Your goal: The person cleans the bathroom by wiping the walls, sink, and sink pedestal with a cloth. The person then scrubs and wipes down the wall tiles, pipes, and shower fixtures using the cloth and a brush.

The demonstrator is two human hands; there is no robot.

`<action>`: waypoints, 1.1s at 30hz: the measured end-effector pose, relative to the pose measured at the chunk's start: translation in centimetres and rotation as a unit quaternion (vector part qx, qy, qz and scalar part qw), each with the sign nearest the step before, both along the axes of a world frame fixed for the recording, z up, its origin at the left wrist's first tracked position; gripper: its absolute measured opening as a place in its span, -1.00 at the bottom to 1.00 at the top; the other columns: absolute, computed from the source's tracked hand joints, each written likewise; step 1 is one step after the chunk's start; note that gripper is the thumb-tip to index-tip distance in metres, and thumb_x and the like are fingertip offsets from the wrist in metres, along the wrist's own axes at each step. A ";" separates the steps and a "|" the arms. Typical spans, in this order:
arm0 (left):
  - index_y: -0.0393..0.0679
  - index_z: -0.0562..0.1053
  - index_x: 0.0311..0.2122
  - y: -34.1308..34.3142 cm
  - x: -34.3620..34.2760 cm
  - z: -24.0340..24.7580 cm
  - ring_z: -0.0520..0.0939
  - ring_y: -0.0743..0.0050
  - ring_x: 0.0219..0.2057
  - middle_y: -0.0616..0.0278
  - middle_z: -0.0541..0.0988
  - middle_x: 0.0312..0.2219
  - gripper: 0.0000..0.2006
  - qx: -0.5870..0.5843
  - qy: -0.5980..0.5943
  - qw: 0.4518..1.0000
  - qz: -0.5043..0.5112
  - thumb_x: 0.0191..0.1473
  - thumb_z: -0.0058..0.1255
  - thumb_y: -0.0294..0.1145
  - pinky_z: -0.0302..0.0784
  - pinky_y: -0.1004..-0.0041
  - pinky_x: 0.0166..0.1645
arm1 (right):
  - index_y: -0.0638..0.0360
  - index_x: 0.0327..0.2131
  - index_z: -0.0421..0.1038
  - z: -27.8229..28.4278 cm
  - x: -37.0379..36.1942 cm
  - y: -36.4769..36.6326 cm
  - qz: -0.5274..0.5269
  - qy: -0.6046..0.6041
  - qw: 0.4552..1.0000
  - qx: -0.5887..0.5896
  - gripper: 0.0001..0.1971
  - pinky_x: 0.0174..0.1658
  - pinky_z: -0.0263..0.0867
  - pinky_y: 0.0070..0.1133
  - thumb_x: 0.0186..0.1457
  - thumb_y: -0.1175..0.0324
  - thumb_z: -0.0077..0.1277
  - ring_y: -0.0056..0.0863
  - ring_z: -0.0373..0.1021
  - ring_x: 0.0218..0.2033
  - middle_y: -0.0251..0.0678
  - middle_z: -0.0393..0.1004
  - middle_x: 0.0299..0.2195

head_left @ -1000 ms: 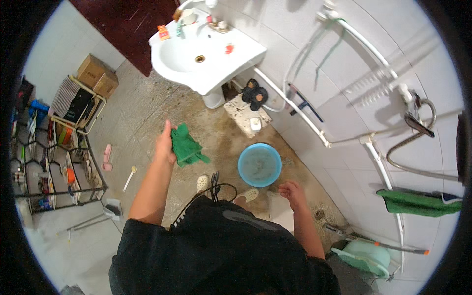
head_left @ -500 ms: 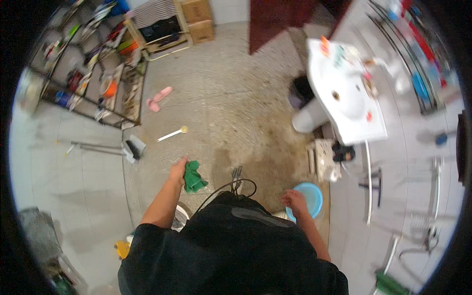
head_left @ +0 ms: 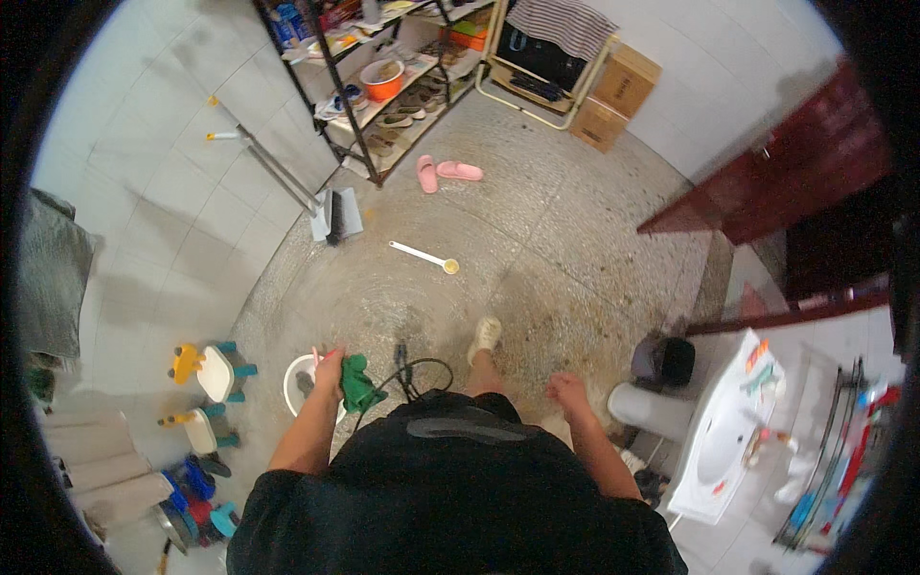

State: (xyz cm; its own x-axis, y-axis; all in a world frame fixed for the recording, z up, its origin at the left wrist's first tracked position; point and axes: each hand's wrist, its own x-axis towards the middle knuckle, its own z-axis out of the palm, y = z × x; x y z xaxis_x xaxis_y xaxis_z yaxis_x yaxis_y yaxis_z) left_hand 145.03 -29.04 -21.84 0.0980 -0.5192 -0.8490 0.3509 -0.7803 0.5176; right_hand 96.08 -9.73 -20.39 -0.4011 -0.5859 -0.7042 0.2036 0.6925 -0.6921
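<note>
My left hand (head_left: pixel 331 372) is closed on a crumpled green cloth (head_left: pixel 361 385), which hangs to the right of the fingers. Beneath that hand stands a white bucket (head_left: pixel 292 388) with something dark inside, partly hidden by my wrist. My right hand (head_left: pixel 567 391) hangs over the floor on the other side, fingers loosely bent and nothing visible in them. Between the hands a dark looped cable (head_left: pixel 436 363) with plug-like ends runs in front of my black shirt. One foot in a pale clog (head_left: pixel 487 335) steps forward.
A white stick with a round yellowish head (head_left: pixel 450 266) lies ahead, with pink slippers (head_left: pixel 427 174) beyond. A dustpan and broom (head_left: pixel 335 216) lean at the left wall near a shoe rack (head_left: pixel 379 172). Small stools (head_left: pixel 218 374) stand left; a washbasin (head_left: pixel 709 479) and bin (head_left: pixel 661 360) stand right.
My view has turned right, so the washbasin shifts down and the red door shows more. The green cloth stays in my left hand, now beside the bucket. The blue basin is out of sight.
</note>
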 end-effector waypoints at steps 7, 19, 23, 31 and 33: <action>-0.35 0.48 -0.36 -1.8 2.8 -2.7 0.44 0.50 -0.57 0.26 0.45 -0.60 -0.61 -0.054 -0.253 0.965 -0.045 0.00 -0.05 -0.13 0.34 0.48 -0.49 | 0.29 -0.34 0.42 -6.1 -1.1 -18.5 0.121 0.027 0.987 0.104 -0.82 -0.45 0.30 -0.56 0.03 0.38 -0.09 -0.45 0.37 -0.51 -0.26 0.43 -0.50; -0.37 0.44 -0.42 5.0 6.6 -6.8 0.49 0.18 -0.53 0.02 0.50 -0.56 -0.59 0.264 -0.435 0.814 -0.279 -0.04 0.00 -0.10 0.36 0.18 -0.37 | 0.32 -0.27 0.42 -33.2 2.6 -45.1 0.496 0.301 0.815 -0.003 -0.71 -0.23 0.30 -0.39 -0.04 0.31 -0.03 -0.22 0.41 -0.31 -0.08 0.47 -0.35; -0.25 0.41 -0.42 10.1 11.4 -11.7 0.45 0.32 -0.54 0.15 0.47 -0.50 -0.68 0.335 -0.414 0.810 -0.245 -0.03 0.00 -0.13 0.35 0.24 -0.45 | 0.27 -0.13 0.35 -40.6 8.3 -50.0 0.434 0.313 0.842 0.065 -0.60 -0.08 0.26 -0.37 -0.06 0.28 0.01 -0.17 0.36 -0.16 -0.06 0.41 -0.17; -0.18 0.35 -0.11 15.2 12.8 -18.4 0.55 0.23 -0.38 0.10 0.53 -0.39 -0.70 0.477 -0.338 0.701 -0.409 0.07 -0.08 -0.28 0.45 0.27 -0.29 | 0.22 0.01 0.23 -54.4 14.5 -52.1 0.428 0.257 0.852 0.155 -0.39 0.03 0.19 -0.36 -0.16 0.20 0.12 -0.06 0.22 0.00 0.07 0.26 -0.03; -0.19 0.36 -0.12 14.2 12.0 -19.2 0.55 0.22 -0.37 0.09 0.53 -0.39 -0.70 0.483 -0.329 0.706 -0.401 0.07 -0.08 -0.27 0.45 0.27 -0.28 | 0.21 0.06 0.18 -56.2 14.9 -52.5 0.427 0.211 0.856 0.199 -0.33 0.05 0.17 -0.36 -0.17 0.21 0.13 -0.05 0.18 0.04 0.09 0.21 0.00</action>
